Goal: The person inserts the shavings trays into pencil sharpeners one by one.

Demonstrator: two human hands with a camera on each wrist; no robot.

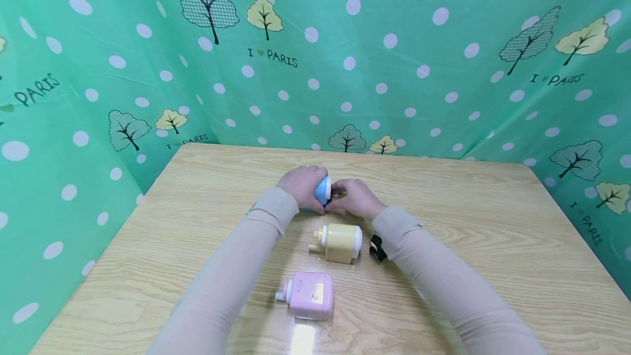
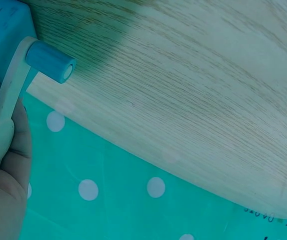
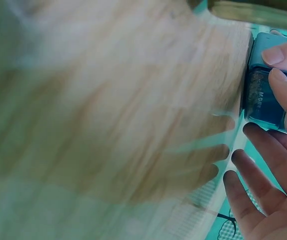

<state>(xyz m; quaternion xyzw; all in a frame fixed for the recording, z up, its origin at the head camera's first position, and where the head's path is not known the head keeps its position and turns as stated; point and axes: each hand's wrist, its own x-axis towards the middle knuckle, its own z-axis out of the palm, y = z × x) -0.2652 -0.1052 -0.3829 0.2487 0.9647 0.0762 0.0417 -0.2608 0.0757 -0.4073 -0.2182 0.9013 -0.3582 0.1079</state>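
Toward the back of the table, a blue crank pencil sharpener (image 1: 322, 190) is gripped by my left hand (image 1: 299, 183), which covers much of it. Its pale crank arm with a blue knob (image 2: 50, 61) shows in the left wrist view beside my curled fingers. My right hand (image 1: 359, 199) is at the sharpener's other side. In the right wrist view, its thumb lies over the dark see-through shavings drawer (image 3: 264, 97), while the fingers (image 3: 256, 192) spread apart below with nothing between them. Nearer me lie a yellow crank sharpener (image 1: 340, 242) and a pink one (image 1: 310, 296).
A small black object (image 1: 377, 248) lies by my right sleeve, partly hidden. The wooden table (image 1: 483, 218) ends at the back and sides against a green dotted cloth (image 1: 419, 43) printed with trees.
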